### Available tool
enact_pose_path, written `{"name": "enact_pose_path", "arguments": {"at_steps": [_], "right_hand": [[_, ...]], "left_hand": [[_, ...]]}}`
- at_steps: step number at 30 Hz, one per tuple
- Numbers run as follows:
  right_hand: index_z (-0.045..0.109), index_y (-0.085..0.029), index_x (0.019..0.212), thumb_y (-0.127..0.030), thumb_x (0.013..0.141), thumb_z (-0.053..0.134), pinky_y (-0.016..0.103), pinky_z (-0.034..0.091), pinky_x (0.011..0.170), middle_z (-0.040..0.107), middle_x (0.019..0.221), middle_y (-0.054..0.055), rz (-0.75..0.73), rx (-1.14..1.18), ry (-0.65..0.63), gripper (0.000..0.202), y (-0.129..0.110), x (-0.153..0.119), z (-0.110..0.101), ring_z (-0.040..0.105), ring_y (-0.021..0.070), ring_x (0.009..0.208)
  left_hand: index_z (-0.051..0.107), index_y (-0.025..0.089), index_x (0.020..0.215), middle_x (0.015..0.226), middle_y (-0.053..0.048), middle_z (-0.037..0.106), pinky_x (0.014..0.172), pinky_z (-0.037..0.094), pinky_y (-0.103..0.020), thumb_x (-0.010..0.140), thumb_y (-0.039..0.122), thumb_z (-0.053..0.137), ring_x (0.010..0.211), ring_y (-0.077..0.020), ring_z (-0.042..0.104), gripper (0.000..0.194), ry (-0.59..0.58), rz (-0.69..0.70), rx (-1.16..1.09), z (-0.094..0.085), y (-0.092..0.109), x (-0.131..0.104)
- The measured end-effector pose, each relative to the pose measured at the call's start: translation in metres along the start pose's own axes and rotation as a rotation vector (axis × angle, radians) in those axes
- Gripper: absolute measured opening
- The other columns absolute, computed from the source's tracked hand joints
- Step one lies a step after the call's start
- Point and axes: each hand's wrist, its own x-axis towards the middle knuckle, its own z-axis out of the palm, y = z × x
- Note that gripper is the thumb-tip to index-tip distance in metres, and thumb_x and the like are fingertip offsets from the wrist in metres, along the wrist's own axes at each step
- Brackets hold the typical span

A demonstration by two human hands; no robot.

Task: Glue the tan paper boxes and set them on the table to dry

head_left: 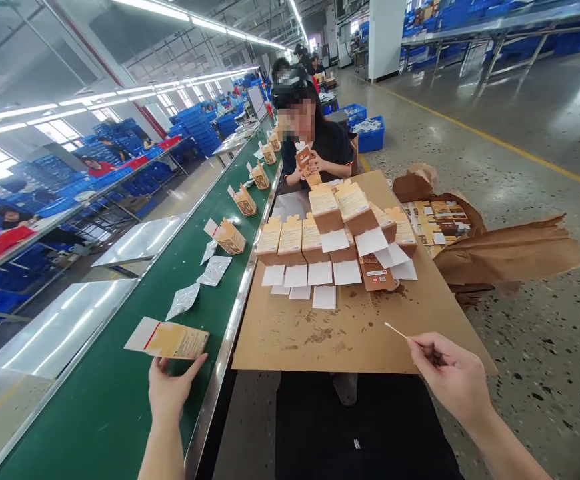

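Observation:
My left hand (169,393) is at the near side of a yellow and brown folding carton (183,341) over the green conveyor belt. Its thumb and fingers are on the carton's lower edge, with some fingertips hidden by it. The carton lies on its side, its white flap with a red strip pointing left. In my right hand (450,373), over the near right edge of the cardboard sheet (290,343), a cotton swab (396,330) is pinched between thumb and fingers, tip pointing up and left. Stacked cartons (290,240) with white flaps hanging out stand beyond both hands.
Flat clear packets (184,300) and a line of upright cartons (231,237) sit along the belt (100,407). A metal rail (235,313) separates belt and table. Across the table, a co-worker (315,150) holds a carton. Brown wrapping paper (510,253) with more cartons lies at right.

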Motion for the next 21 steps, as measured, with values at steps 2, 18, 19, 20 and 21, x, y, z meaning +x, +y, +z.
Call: {"name": "enact_pose_path", "arguments": {"at_steps": [2, 18, 19, 20, 21], "right_hand": [[0.088, -0.027, 0.078, -0.07, 0.1, 0.08, 0.029, 0.063, 0.056, 0.074, 0.063, 0.004, 0.014, -0.036, 0.042, 0.049, 0.007, -0.003, -0.012, 0.07, 0.0202, 0.052], [0.089, -0.025, 0.076, -0.063, 0.096, 0.086, 0.028, 0.06, 0.052, 0.074, 0.062, 0.004, 0.0, 0.056, 0.153, 0.044, -0.017, 0.004, -0.012, 0.067, 0.0198, 0.051], [0.09, -0.025, 0.076, -0.062, 0.096, 0.086, 0.029, 0.061, 0.053, 0.074, 0.063, 0.004, 0.008, 0.058, 0.163, 0.042, -0.018, 0.001, -0.014, 0.068, 0.0206, 0.052], [0.09, -0.025, 0.076, -0.061, 0.096, 0.086, 0.03, 0.062, 0.053, 0.075, 0.062, 0.004, 0.019, 0.054, 0.174, 0.041, -0.018, -0.001, -0.017, 0.068, 0.0214, 0.052], [0.09, -0.026, 0.075, -0.061, 0.095, 0.086, 0.031, 0.062, 0.053, 0.074, 0.062, 0.005, 0.032, 0.045, 0.182, 0.041, -0.018, -0.003, -0.02, 0.069, 0.0221, 0.052]], "left_hand": [[0.063, 0.023, 0.136, 0.151, -0.025, 0.068, 0.126, 0.057, -0.086, 0.055, 0.061, 0.106, 0.147, -0.0588, 0.069, 0.099, 0.19, 0.097, -0.077, 0.002, -0.001, -0.021], [0.073, 0.034, 0.168, 0.174, -0.017, 0.061, 0.138, 0.05, -0.07, 0.09, 0.054, 0.1, 0.164, -0.0464, 0.06, 0.085, -0.598, 1.18, -0.113, 0.205, 0.363, -0.05], [0.075, 0.034, 0.167, 0.175, -0.018, 0.061, 0.139, 0.048, -0.072, 0.091, 0.05, 0.1, 0.164, -0.0484, 0.061, 0.082, -0.604, 1.183, -0.063, 0.215, 0.367, -0.052], [0.077, 0.034, 0.166, 0.175, -0.018, 0.061, 0.139, 0.048, -0.073, 0.094, 0.046, 0.097, 0.162, -0.0493, 0.063, 0.075, -0.604, 1.185, -0.035, 0.222, 0.367, -0.055], [0.079, 0.033, 0.164, 0.175, -0.019, 0.062, 0.138, 0.048, -0.074, 0.099, 0.042, 0.093, 0.159, -0.0491, 0.066, 0.067, -0.596, 1.189, -0.035, 0.226, 0.364, -0.057]]}}
